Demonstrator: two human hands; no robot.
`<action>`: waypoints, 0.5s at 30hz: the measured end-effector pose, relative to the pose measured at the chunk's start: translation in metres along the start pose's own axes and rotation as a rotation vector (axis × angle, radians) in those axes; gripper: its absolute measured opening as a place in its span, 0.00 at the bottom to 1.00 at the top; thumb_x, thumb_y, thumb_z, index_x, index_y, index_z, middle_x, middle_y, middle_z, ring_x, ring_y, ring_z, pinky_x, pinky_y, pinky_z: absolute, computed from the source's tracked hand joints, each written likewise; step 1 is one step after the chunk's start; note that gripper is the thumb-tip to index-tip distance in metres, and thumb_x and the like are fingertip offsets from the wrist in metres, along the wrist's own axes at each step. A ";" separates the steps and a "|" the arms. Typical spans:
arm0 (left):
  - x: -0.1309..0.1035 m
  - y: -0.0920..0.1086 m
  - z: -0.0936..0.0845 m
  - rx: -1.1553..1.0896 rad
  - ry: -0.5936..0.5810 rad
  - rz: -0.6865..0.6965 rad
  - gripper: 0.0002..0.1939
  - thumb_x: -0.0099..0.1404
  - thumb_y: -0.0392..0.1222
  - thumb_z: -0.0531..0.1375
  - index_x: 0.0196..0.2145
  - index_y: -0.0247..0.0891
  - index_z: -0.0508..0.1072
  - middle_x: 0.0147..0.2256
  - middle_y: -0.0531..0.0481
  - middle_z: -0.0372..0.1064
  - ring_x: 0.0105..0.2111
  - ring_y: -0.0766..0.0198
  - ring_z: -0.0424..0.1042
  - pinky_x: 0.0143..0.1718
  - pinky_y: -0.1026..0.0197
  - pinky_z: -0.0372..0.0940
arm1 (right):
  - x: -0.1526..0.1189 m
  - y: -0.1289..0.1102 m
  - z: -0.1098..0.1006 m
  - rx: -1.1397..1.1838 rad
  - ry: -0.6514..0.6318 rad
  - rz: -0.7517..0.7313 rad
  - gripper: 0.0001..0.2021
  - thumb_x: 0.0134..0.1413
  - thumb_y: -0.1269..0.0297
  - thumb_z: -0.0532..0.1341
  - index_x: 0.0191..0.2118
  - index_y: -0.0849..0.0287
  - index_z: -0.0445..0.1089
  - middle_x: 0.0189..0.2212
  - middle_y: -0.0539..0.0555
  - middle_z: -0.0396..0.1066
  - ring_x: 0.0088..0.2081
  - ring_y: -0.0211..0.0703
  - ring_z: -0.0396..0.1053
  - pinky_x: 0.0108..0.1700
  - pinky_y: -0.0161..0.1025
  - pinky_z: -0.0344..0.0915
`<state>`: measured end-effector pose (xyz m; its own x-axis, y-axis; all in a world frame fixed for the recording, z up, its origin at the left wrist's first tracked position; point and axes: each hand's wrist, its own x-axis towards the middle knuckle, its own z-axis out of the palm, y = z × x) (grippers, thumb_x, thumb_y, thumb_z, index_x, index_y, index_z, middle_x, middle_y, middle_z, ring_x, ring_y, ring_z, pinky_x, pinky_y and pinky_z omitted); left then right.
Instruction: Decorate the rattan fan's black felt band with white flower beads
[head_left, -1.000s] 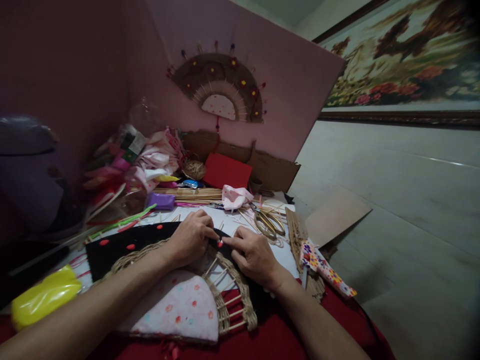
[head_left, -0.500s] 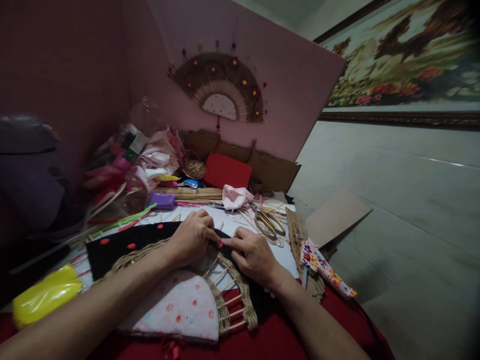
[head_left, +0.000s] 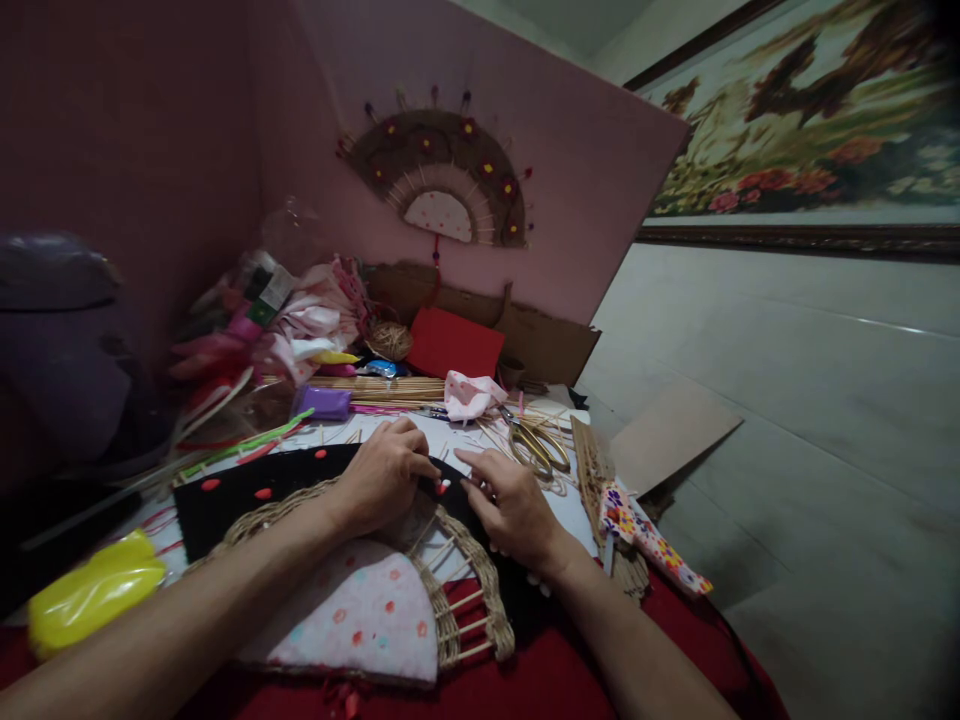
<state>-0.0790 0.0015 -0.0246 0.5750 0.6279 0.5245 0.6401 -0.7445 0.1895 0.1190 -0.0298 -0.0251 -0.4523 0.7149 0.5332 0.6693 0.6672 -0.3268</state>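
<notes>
A half-round fan (head_left: 270, 465) lies before me, with a black outer band, a woven twine arc (head_left: 491, 600) over thin sticks and a pale spotted cloth centre (head_left: 352, 610). Red dots sit on the black band. My left hand (head_left: 386, 475) rests on the band, fingers curled and pressed together, their tips at a small red-and-white piece (head_left: 442, 487). Whether the fingers grip anything is hidden. My right hand (head_left: 514, 500) hovers just right of that piece, its index finger and thumb apart, with nothing visible between them.
Behind the fan lie gold-handled scissors (head_left: 536, 445), a bundle of sticks (head_left: 397, 388), a purple packet (head_left: 322, 403) and a red card (head_left: 456, 343). A yellow packet (head_left: 97, 590) is at left. A finished-looking fan (head_left: 442, 170) hangs on the pink board.
My right index finger has lifted off the red piece and moved slightly right, away from the left fingertips. White now shows beside the red. My left hand has barely moved.
</notes>
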 end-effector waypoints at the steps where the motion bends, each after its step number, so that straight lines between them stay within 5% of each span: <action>1: 0.001 0.000 -0.001 -0.005 0.015 -0.006 0.18 0.55 0.26 0.53 0.31 0.45 0.78 0.29 0.49 0.69 0.35 0.60 0.60 0.37 0.56 0.56 | 0.000 0.000 0.000 0.052 0.055 0.022 0.13 0.51 0.72 0.58 0.44 0.60 0.68 0.30 0.52 0.67 0.31 0.39 0.64 0.34 0.35 0.61; 4: 0.005 0.001 -0.007 -0.108 0.090 -0.042 0.17 0.55 0.26 0.52 0.33 0.40 0.77 0.29 0.48 0.70 0.35 0.60 0.61 0.38 0.56 0.58 | 0.001 0.000 -0.002 0.192 0.187 0.021 0.02 0.51 0.68 0.61 0.32 0.60 0.69 0.27 0.52 0.68 0.29 0.38 0.65 0.32 0.35 0.62; 7: 0.010 0.011 -0.019 -0.360 0.139 -0.143 0.11 0.57 0.31 0.54 0.31 0.37 0.76 0.29 0.49 0.71 0.34 0.62 0.64 0.37 0.58 0.60 | 0.000 -0.002 -0.003 0.315 0.238 -0.068 0.03 0.51 0.67 0.61 0.32 0.59 0.71 0.27 0.51 0.68 0.29 0.37 0.65 0.32 0.35 0.63; 11: 0.014 0.032 -0.033 -0.726 -0.046 -0.312 0.10 0.57 0.38 0.56 0.34 0.35 0.74 0.31 0.50 0.72 0.30 0.65 0.68 0.32 0.62 0.62 | -0.001 -0.006 -0.004 0.376 0.292 -0.017 0.06 0.50 0.70 0.60 0.36 0.58 0.70 0.28 0.51 0.69 0.29 0.37 0.66 0.32 0.35 0.64; 15: 0.013 0.047 -0.034 -0.745 -0.102 -0.338 0.12 0.59 0.42 0.53 0.31 0.32 0.73 0.27 0.49 0.71 0.28 0.66 0.67 0.30 0.63 0.60 | -0.002 -0.008 -0.003 0.396 0.289 0.013 0.03 0.50 0.72 0.60 0.32 0.59 0.70 0.27 0.50 0.69 0.29 0.37 0.67 0.33 0.35 0.64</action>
<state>-0.0589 -0.0325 0.0196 0.4783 0.8357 0.2699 0.3016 -0.4449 0.8432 0.1162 -0.0376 -0.0207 -0.2254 0.6741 0.7034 0.3734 0.7266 -0.5767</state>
